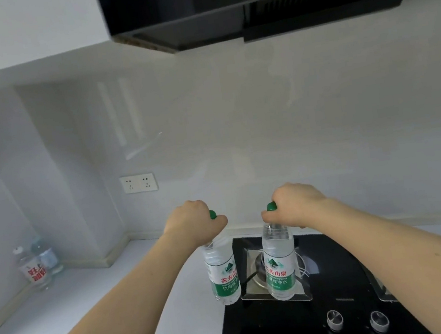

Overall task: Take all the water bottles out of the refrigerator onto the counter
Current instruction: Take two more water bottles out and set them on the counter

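Soft, even daylight fills the kitchen, with pale streaks of glare on the glossy wall (137, 138). Straight lines bow at the wide-angle edges, and detail is slightly soft throughout.

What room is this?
Most likely a home kitchen: a black gas stove set in a white counter, a range hood above it, and wall sockets.

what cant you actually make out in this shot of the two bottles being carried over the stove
Head view, the only one:
- Refrigerator: not in frame, so bottles left inside cannot be counted.
- Caps of the left bottle and right bottle: mostly covered by the left hand and right hand.
- Whether either bottle touches the counter or stove: unclear from this angle.
- Two corner bottles: labels blurred.
- Right burner: cut off by the right forearm.
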Available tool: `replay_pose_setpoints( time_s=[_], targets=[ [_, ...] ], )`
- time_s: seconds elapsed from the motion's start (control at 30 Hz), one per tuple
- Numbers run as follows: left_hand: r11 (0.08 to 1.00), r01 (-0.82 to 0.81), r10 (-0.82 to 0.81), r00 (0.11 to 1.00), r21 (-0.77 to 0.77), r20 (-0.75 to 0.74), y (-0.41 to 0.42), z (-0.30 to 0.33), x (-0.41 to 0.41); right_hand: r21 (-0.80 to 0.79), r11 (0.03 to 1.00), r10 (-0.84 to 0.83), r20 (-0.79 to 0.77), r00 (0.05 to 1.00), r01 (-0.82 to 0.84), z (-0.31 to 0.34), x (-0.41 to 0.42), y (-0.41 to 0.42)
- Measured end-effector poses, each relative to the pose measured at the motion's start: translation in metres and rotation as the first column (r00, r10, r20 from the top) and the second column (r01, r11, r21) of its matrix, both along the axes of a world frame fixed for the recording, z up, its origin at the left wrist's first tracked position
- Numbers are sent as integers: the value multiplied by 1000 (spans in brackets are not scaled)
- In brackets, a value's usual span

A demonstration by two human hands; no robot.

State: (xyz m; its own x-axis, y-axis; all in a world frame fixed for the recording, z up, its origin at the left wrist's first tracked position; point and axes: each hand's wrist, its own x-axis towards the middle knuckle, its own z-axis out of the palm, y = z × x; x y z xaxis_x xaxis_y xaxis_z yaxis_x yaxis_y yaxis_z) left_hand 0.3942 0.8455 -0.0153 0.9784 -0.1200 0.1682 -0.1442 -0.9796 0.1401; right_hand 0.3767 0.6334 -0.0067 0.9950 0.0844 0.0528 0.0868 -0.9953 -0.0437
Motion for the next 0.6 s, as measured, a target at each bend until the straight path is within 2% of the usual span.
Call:
replay_pose_setpoints(
  time_s=[0.33, 0.47, 0.6],
  targets=[
    [998, -63, 63, 998, 11, -8, 28, -7, 99, -34, 981, 193, -6, 981, -193, -6, 120, 33],
    [993, -104, 104, 994, -50, -22, 58, -11, 130, -3, 967, 254, -20, 967, -254, -8, 162, 63],
    [990, -137, 135, 990, -36, -49, 94, -14, 152, 15, 951, 310, -59, 949, -310, -14, 193, 105]
  ],
)
